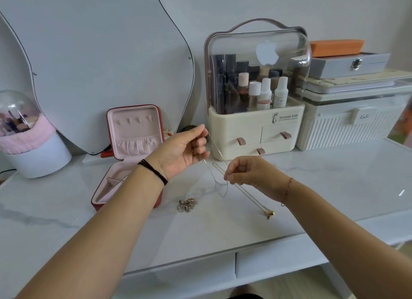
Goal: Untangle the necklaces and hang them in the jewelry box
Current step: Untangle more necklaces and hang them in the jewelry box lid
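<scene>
Head view, one frame. Clock bearings taken from the gap between the two hands.

- Left hand (pixel 185 149) at 10 o'clock, raised off the table (pixel 323 198), palm turned toward me, fingers curled. Thumb and forefinger pinch the top end of a thin chain (pixel 215 145).
- Right hand (pixel 249 171) at 3 o'clock, lower, knuckles up, fingertips pinched on the same chain where it bunches. Both hands closed on it.
- The chain runs taut between the hands, in the air. Below the right fingertips it drops into a small loose snarl at 6 o'clock, close over the tabletop. I cannot tell whether the snarl touches the table.
- Second necklace (pixel 249 197) lies flat on the table, a straight line from under the right hand out to 5 o'clock, gold pendant at the far end.
- Silver pile (pixel 188 205) at 7 o'clock on the table, apart from the snarl.
- Box (pixel 136 131) at 9 o'clock, open, lid upright, a row of hooks near the lid's top edge. Left forearm crosses over the base's near right corner.
- Organiser (pixel 252 129) at 12 to 1 o'clock, its front face just behind the left fingertips; tight there.
- Case (pixel 347 129) at 2 o'clock, mirror (pixel 100 64) at 11 o'clock, domed holder (pixel 33 151) far out at 9 o'clock.
- Open room: bare tabletop from 3 to 5 o'clock past the right wrist, and a broad strip from 6 to 8 o'clock down to the front edge.
</scene>
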The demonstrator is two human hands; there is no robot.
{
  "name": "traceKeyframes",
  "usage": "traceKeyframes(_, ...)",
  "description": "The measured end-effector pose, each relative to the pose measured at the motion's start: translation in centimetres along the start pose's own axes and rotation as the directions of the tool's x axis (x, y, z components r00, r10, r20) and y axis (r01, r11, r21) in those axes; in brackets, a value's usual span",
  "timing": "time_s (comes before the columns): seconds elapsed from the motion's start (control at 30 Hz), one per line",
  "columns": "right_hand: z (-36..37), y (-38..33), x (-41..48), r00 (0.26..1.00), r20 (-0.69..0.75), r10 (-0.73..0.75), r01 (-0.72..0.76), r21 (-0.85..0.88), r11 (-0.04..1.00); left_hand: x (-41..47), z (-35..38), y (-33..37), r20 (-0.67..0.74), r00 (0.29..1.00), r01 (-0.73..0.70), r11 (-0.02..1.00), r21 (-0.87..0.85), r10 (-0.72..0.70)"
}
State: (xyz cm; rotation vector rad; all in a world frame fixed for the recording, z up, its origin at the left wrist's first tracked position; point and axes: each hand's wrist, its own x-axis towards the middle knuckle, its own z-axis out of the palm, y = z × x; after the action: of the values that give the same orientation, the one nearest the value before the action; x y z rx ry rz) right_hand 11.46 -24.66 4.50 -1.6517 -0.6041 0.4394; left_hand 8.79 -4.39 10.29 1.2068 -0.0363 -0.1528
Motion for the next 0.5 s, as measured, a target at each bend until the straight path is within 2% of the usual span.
traceKeyframes(0.23, 0.3, 0.1, -0.5, 1.0, -0.004, 0.008, -0.007, 0.052, 0.999, 0.5, 1.0, 1.8, 0.041, 0.988, -0.145, 0.989, -0.022, 0.146)
traceKeyframes(0.37, 0.4, 0.1, -0.8, 1.0, -0.027, 0.003, -0.001, 0.063, 0.998, 0.9, 1.1, 2.9, 0.03, 0.984, -0.175, 0.983, 0.061, 0.174)
traceKeyframes(0.5, 0.0, -0.1, -1.2, 0.999, -0.049, -0.018, 0.027, 0.205, 0.978, 1.2, 0.1, 3.0, -0.026, 0.985, -0.168, 0.98, 0.104, 0.172)
